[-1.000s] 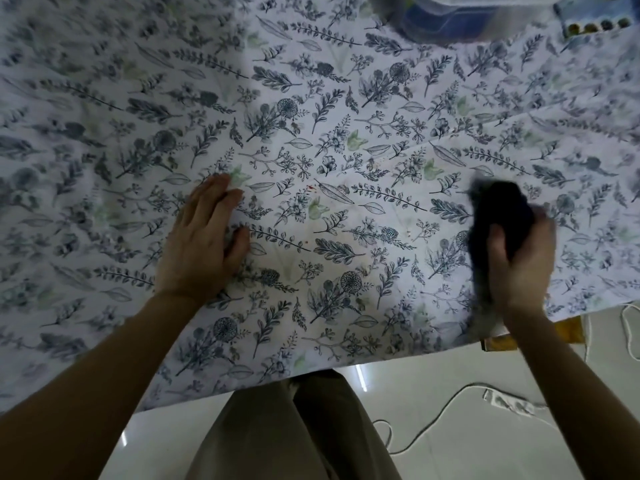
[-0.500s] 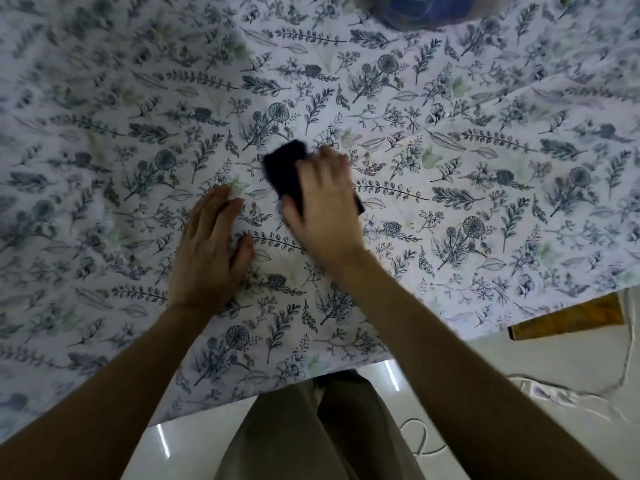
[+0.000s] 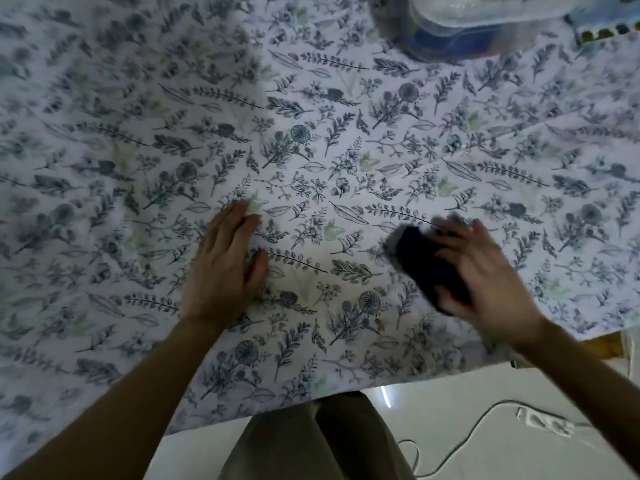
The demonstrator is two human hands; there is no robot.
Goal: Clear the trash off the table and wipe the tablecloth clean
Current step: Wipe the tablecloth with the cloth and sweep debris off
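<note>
A white tablecloth printed with blue-grey leaves and flowers covers the whole table. My left hand lies flat on it, palm down, fingers together, holding nothing. To its right, my right hand presses a dark folded cloth against the tablecloth; the hand and cloth are blurred by motion. A small brownish spot marks the tablecloth near the front edge, below the dark cloth.
A clear plastic container with blue contents stands at the far edge, with a small patterned box to its right. Below the table's front edge are my trousers, a white tiled floor and a white power strip with its cable.
My right hand swept the dark cloth from the right side to the middle beside my left hand, then back to the right. My left hand stayed flat in place.
</note>
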